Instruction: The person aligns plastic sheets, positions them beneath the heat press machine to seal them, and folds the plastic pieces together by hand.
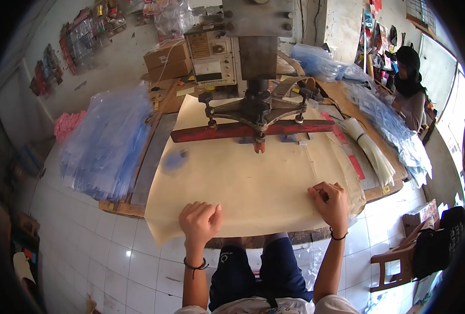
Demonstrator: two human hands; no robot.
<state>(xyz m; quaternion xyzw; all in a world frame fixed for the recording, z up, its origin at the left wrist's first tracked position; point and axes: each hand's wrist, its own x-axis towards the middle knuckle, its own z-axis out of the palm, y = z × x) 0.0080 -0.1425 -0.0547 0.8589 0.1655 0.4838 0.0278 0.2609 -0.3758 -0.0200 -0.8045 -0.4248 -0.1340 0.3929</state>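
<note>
A tan sheet (232, 183) covers the worktable under a press head with a red bar (253, 131). My left hand (201, 220) rests at the sheet's near left edge, fingers curled in and thumb upright, with nothing visible in it. At the near right part of the sheet is my right hand (329, 201), its fingers curled towards the thumb; what they hold, if anything, is too small to make out. Blue marks show on the sheet beneath the bar, and a blurred blue patch (175, 161) lies at its left.
Stacked blue plastic sheets (104, 141) lie on the left. A control box (211, 57) stands behind the press. On the right are a pale bundle (368, 149), more blue plastic (389, 125) and a person (410, 89). A brown stool (394, 261) stands low right.
</note>
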